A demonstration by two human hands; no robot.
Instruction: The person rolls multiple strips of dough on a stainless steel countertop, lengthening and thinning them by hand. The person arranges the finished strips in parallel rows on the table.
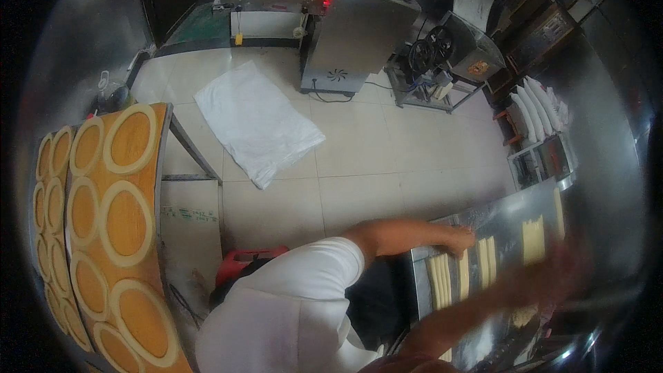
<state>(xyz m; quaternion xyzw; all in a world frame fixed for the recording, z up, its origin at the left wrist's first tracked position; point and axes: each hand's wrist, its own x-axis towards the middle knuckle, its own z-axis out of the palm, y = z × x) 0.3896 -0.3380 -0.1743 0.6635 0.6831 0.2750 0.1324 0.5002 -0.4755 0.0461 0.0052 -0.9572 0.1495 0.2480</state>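
Note:
My left hand (461, 241), fingers curled, is at the upper end of a pale dough strip (463, 277) on the metal worktable (505, 217). Motion blurs my right hand (570, 269), which is over the table's far side; its fingers and anything in them cannot be made out. Several dough strips (440, 282) lie side by side near the table's close edge. More strips (487, 259) are just beyond my left hand, and a wider group (533, 238) lies farther across. A single strip (559, 212) rests near the far edge. My right forearm hides part of the dough.
Wooden boards (132, 140) bearing many dough rings (127, 223) stand at the left. A white sheet or sack (259, 124) lies on the tiled floor. Beyond are a steel machine (352, 36), a wheeled-looking belt machine (440, 52) and stacked white sacks (536, 109).

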